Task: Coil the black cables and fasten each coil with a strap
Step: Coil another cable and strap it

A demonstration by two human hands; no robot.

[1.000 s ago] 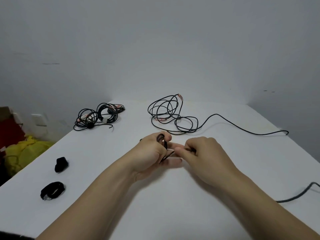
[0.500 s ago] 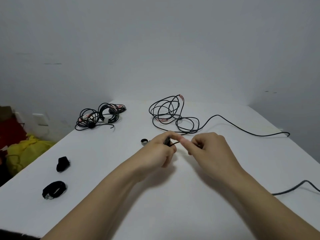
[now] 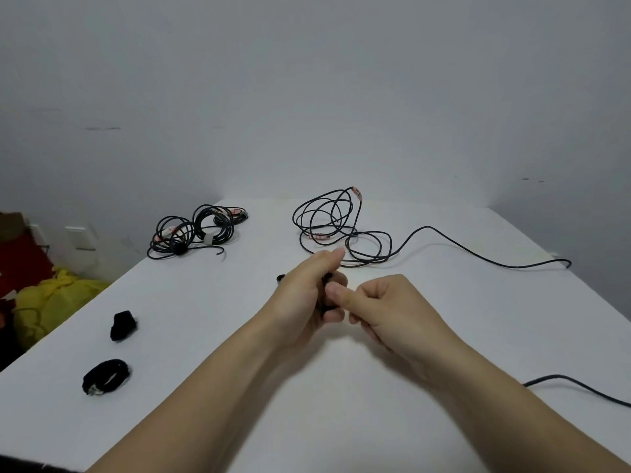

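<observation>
My left hand (image 3: 302, 298) grips a small black cable bundle (image 3: 328, 277) in its fist above the middle of the white table (image 3: 341, 404), thumb pointing up. My right hand (image 3: 387, 307) is right beside it with fingers curled, and its thumb pinches the same bundle; most of the bundle is hidden. A loose tangle of black cable (image 3: 333, 223) lies just beyond the hands, its tail (image 3: 495, 261) running off to the right. Two black straps (image 3: 123, 325) (image 3: 106, 375) lie at the near left.
Several coiled black cables (image 3: 194, 230) sit at the far left of the table. A small black ring (image 3: 280, 278) peeks out behind my left hand. Another dark cable (image 3: 580, 389) crosses the near right edge. A yellow bag (image 3: 54, 302) lies on the floor to the left.
The strand stretched between my hands is gone from view, gathered into my left fist. My right hand has closed in against the left, and my left thumb has lifted.
</observation>
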